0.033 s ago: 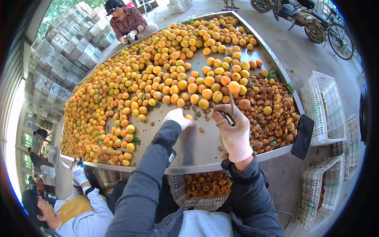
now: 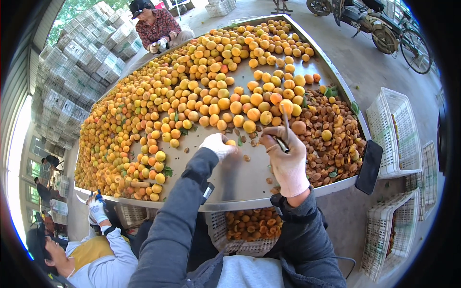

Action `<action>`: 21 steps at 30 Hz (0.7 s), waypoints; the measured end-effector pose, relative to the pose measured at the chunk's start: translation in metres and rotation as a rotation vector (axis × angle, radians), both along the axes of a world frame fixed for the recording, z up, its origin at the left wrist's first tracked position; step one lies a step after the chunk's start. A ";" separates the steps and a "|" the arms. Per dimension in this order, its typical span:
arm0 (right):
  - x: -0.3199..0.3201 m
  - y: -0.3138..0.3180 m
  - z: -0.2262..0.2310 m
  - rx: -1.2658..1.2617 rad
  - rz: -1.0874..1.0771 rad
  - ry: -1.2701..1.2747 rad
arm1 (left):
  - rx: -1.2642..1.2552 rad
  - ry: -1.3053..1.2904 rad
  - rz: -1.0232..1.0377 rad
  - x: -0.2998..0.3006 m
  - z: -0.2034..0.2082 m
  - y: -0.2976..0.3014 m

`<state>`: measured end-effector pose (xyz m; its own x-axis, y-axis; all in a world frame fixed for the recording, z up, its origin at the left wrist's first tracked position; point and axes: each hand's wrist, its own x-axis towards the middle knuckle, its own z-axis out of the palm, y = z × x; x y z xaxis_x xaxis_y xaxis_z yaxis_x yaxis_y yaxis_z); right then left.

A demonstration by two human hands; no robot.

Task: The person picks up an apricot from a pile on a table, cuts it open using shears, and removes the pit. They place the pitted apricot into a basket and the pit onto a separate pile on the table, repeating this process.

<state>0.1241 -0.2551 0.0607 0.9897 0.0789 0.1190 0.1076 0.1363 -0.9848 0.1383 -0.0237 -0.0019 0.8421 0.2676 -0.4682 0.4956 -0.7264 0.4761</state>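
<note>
My left hand [image 2: 220,146], in a pale glove, is over the metal table [image 2: 201,144] with its fingers curled. An apricot [image 2: 230,142] shows in part at its fingertips. To the right, my right hand [image 2: 288,161], also gloved, grips a knife [image 2: 286,126] with its blade pointing away from me, across the apricots behind it. A wide heap of whole apricots [image 2: 163,96] spreads over the far and left parts of the table. Beside my right hand lies a brown pile of apricot pits [image 2: 336,129], with several fruits and leaves among them.
A black phone [image 2: 369,166] rests at the table's right corner. Below the near edge, a crate holds split apricots [image 2: 252,224]. White crates [image 2: 394,137] stand at the right. Co-workers sit at the left [image 2: 93,252] and far side [image 2: 156,29]; stacked crates [image 2: 79,67] rise behind.
</note>
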 end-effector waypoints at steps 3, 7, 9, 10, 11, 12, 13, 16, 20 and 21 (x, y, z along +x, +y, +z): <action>-0.005 -0.006 0.014 0.134 0.031 0.145 | -0.478 -0.080 0.061 -0.045 0.044 -0.012; -0.006 -0.021 0.024 0.253 0.077 0.294 | -0.296 -0.049 -0.341 -0.097 0.101 -0.051; 0.000 -0.027 0.020 0.337 0.077 0.326 | -0.309 0.070 -0.378 -0.098 0.114 -0.056; 0.001 -0.030 0.021 0.429 0.064 0.340 | -0.153 -0.046 -0.485 -0.091 0.109 -0.052; 0.004 -0.034 0.022 0.520 0.047 0.355 | 0.002 -0.162 -0.591 -0.082 0.102 -0.047; 0.007 -0.037 0.019 0.704 0.070 0.339 | -0.038 -0.227 -0.519 -0.066 0.091 -0.037; 0.010 -0.043 0.015 0.970 0.062 0.306 | -0.062 -0.258 -0.380 -0.048 0.082 -0.035; 0.008 -0.043 0.002 1.283 0.097 0.474 | -0.195 -0.265 -0.101 0.015 0.046 -0.030; -0.016 -0.024 0.008 0.830 0.193 0.661 | 0.294 -0.139 -0.064 0.059 0.008 -0.062; -0.018 -0.027 0.009 0.738 0.238 0.583 | 0.290 -0.139 -0.075 0.063 0.001 -0.067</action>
<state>0.1066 -0.2821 0.0699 0.8767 0.3871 -0.2856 -0.4810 0.6966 -0.5323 0.2013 -0.0906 -0.0007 0.9150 0.3080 -0.2606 0.3805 -0.8736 0.3035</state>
